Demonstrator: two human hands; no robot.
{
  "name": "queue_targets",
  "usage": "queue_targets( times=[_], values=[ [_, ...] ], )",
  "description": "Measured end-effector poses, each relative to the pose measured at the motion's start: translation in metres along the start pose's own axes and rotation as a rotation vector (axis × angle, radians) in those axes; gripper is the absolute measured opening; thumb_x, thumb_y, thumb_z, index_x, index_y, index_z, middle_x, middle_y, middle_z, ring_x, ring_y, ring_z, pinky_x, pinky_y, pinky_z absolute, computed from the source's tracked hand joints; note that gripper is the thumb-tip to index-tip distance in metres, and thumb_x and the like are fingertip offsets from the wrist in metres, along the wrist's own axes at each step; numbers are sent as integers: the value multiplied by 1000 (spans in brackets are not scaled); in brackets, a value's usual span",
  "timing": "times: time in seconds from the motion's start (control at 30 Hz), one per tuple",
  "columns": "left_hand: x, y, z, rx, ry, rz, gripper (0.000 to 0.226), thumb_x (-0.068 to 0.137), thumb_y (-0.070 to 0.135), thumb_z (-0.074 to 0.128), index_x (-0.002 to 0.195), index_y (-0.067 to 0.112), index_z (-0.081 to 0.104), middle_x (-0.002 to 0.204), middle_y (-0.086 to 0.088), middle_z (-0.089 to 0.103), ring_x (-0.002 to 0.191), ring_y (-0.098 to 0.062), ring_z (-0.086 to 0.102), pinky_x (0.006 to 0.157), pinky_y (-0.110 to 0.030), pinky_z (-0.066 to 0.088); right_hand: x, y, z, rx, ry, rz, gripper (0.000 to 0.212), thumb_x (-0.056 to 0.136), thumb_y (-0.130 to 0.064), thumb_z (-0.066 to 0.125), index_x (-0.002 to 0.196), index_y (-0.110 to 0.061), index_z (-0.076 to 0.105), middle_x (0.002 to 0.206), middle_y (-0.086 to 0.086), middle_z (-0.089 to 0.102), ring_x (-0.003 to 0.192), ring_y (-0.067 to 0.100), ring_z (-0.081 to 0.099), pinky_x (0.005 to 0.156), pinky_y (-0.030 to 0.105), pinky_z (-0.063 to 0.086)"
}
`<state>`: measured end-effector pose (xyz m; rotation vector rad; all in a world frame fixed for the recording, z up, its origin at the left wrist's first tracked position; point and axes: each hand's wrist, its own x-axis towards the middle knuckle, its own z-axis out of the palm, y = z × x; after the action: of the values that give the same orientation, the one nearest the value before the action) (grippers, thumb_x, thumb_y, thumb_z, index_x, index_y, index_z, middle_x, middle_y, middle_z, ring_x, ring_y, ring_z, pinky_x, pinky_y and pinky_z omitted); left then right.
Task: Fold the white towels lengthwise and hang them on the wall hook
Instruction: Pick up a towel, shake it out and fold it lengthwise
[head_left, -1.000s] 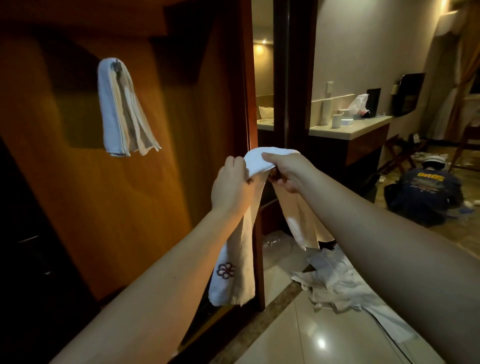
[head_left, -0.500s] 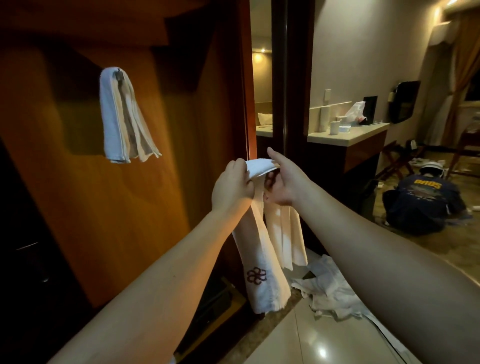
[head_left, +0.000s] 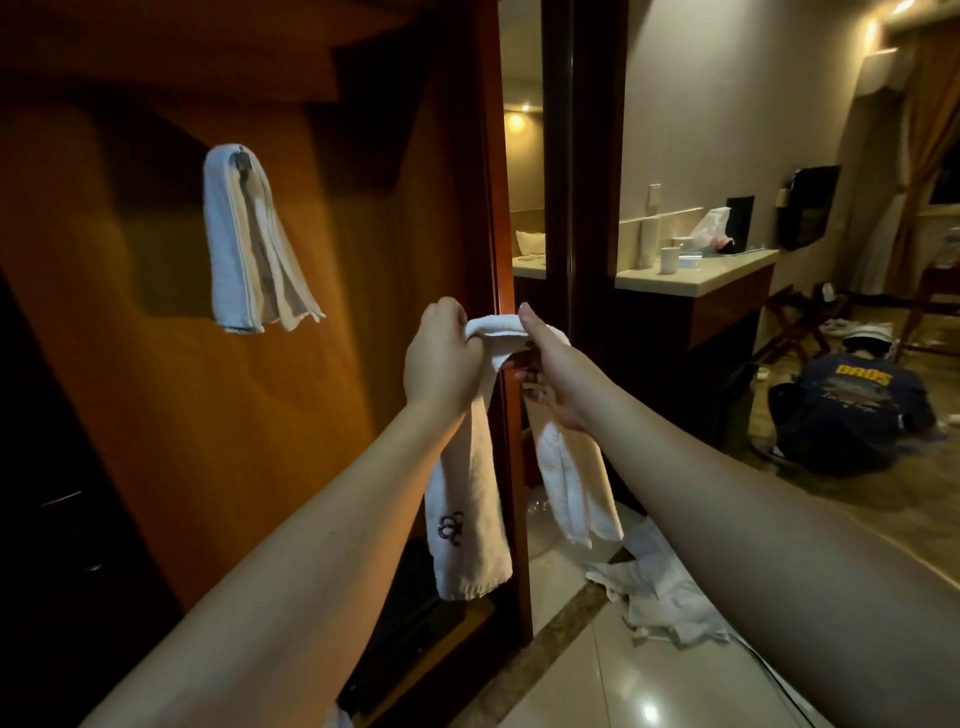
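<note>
The folded white towel (head_left: 470, 499) hangs doubled over, its long axis vertical, gripped at its top fold by both hands: left hand (head_left: 440, 358) and right hand (head_left: 551, 379). The wall hook (head_left: 242, 155), already carrying another towel (head_left: 244, 244), lies up and to the left, nearer the left hand.

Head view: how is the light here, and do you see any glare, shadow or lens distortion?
Head view: dim, warm light; a ceiling lamp glares at the top right; the floor tile shows a bright reflection; the hanging towel casts a dark shadow on the wood panel; the lower left is nearly black; the wide-angle lens stretches both forearms and bends the door frame.
</note>
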<state>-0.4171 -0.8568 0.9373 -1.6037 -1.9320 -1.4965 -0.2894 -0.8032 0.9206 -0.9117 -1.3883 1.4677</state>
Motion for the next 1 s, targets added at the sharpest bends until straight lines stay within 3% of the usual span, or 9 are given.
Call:
queue_targets(
  times=[0.13,0.23,0.37,0.5,0.6,0.7,0.77,0.87,1.0],
  values=[
    [3,1,-4,0,-14,18,10,93,12,54,91,21,52,85,8,48,66,-6,45,53,-19,28,3,6,0,-54,-22,-101,27,86,-50,71,107,-33,69,88,-16,74,87,2,62,73,21,45],
    [4,4,-5,6,-17,43,10,93,10,55,91,20,52,86,7,48,66,-6,45,53,-19,28,5,6,0,-176,26,-164,15,89,-23,68,103,-18,71,100,2,76,100,19,69,84,35,56],
    [6,4,-4,23,-6,86,12,94,10,54,100,18,61,97,3,54,72,-6,47,58,-16,30,0,-1,2,-62,55,-172,19,96,-6,51,87,-13,67,72,0,69,72,13,69,55,20,55],
    [3,-5,0,128,19,173,28,98,13,51,118,12,70,99,0,51,96,-12,42,75,-24,33,-3,-3,6,57,44,-112,20,97,-3,47,106,-6,64,69,0,55,70,11,60,64,27,60],
    [0,-7,4,133,-31,167,31,99,14,49,124,11,68,114,-6,62,111,-21,54,83,-25,42,-5,-1,7,102,50,-88,22,95,-4,47,107,-8,63,51,-5,52,50,5,56,69,31,60],
    [-1,-9,6,88,-78,119,26,100,14,47,115,16,68,101,0,67,96,-19,63,67,-20,41,-9,0,8,8,121,-119,15,78,-12,51,72,-18,63,47,-7,46,44,8,49,59,31,45],
    [1,-9,5,74,-61,96,26,100,15,47,116,15,68,103,-1,69,89,-16,62,61,-18,40,-12,1,8,-22,158,-132,10,69,-20,52,63,-21,60,49,-6,48,48,10,51,59,32,43],
    [4,-6,3,83,-64,94,28,101,16,46,119,13,67,102,-3,69,85,-16,61,55,-17,32,-15,0,10,-9,156,-141,8,71,-23,54,67,-23,61,54,-6,53,58,13,54,61,31,43],
    [0,1,0,6,-112,110,30,99,15,48,121,16,68,106,-1,71,97,-19,65,73,-31,53,-15,-1,7,153,160,-78,10,86,-15,55,80,-16,64,68,1,53,62,13,51,58,29,41]
  ],
)
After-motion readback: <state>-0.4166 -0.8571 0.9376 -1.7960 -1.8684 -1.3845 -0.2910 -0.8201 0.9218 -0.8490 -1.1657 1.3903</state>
